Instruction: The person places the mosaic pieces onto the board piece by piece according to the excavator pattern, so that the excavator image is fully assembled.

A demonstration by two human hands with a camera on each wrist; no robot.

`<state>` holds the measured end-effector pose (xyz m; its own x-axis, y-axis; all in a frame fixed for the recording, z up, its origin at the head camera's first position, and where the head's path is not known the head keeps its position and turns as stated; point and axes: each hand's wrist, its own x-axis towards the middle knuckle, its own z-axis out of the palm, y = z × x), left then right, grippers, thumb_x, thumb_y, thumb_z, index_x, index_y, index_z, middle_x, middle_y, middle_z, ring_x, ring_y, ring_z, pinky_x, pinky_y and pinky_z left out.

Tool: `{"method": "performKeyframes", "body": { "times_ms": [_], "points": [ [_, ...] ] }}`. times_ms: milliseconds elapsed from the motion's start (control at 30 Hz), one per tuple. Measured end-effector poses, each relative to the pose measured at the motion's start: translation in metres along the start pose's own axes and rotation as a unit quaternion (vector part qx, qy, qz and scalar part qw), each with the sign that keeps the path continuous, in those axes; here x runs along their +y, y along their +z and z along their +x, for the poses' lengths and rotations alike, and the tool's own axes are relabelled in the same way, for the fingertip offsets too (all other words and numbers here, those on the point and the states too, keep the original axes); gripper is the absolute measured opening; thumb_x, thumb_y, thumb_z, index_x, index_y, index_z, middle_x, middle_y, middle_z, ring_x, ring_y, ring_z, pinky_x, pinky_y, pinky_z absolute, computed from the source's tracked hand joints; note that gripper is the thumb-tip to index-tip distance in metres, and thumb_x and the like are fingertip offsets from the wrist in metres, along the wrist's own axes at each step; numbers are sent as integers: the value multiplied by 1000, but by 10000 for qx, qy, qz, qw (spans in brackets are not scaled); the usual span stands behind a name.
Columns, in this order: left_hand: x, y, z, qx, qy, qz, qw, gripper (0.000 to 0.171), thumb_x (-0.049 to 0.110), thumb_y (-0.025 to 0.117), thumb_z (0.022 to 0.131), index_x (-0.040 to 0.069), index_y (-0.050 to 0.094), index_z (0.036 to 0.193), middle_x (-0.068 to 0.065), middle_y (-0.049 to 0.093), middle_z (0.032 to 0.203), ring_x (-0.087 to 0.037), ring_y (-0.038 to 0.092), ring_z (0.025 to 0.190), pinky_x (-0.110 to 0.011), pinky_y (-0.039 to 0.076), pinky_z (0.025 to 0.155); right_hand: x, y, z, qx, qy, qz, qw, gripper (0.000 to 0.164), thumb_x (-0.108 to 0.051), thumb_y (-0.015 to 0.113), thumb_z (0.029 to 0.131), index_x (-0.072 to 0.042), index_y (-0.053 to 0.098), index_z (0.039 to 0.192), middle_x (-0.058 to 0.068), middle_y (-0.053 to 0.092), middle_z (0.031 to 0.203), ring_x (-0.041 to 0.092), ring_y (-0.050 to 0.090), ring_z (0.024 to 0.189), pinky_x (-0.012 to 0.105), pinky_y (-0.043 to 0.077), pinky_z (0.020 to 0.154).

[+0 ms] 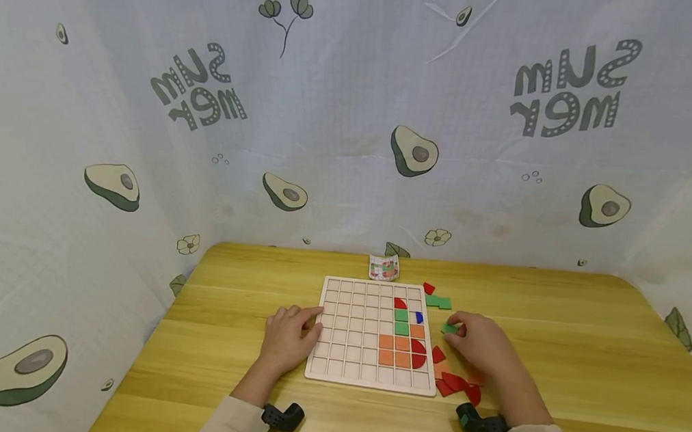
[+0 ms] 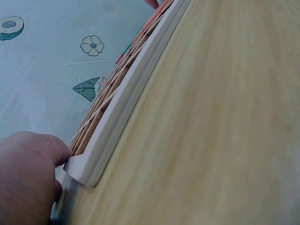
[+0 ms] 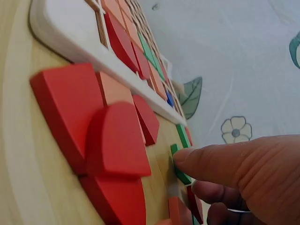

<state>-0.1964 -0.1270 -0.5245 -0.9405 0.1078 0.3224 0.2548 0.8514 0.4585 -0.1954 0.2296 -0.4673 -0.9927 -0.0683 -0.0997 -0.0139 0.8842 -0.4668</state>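
A pale wooden grid board [image 1: 337, 383] lies on the table, with red, green, orange and blue tiles set in its right-hand columns. My left hand [image 1: 287, 340] rests at the board's left edge, index finger and thumb touching the rim; a fingertip shows at the board's corner in the left wrist view. Just right of the board, my right hand [image 1: 486, 345] pinches a small green tile [image 3: 178, 165] between thumb and fingers, low over the table. The blue tile [image 1: 419, 318] sits in the rightmost column. Part of the green tile is hidden behind the thumb.
Several loose red tiles [image 3: 119, 140] and orange ones lie heaped by the board's lower right. More green tiles [image 1: 439, 302] and a red piece [image 1: 429, 288] are near its upper right corner. A small printed pattern card [image 1: 384, 268] stands behind the board, before a cloth backdrop.
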Motion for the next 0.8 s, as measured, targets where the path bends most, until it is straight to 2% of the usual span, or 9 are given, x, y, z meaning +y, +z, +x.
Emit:
{"method": "performKeyframes", "body": {
  "times_ms": [233,467,800],
  "points": [
    [-1,0,0,-2,8,-17,10000,32,30,66,96,26,73,127,8,57,80,-10,40,77,-32,29,76,11,0,3,30,108,-190,9998,34,-24,74,92,1,67,115,8,61,86,23,53,79,39,49,72],
    [-1,1,-1,-9,15,-83,10000,32,31,67,95,26,73,126,9,56,80,-10,40,76,-33,29,77,9,-2,1,1,196,-187,9996,33,-24,72,93,2,66,111,7,59,83,22,52,76,33,45,68],
    [-1,1,-1,32,51,-23,10000,32,31,66,96,26,73,127,9,57,80,-10,40,77,-33,30,77,-8,1,-2,78,-180,214,9996,32,-28,73,94,-3,67,113,3,57,81,18,51,75,31,42,66]
  ]
}}
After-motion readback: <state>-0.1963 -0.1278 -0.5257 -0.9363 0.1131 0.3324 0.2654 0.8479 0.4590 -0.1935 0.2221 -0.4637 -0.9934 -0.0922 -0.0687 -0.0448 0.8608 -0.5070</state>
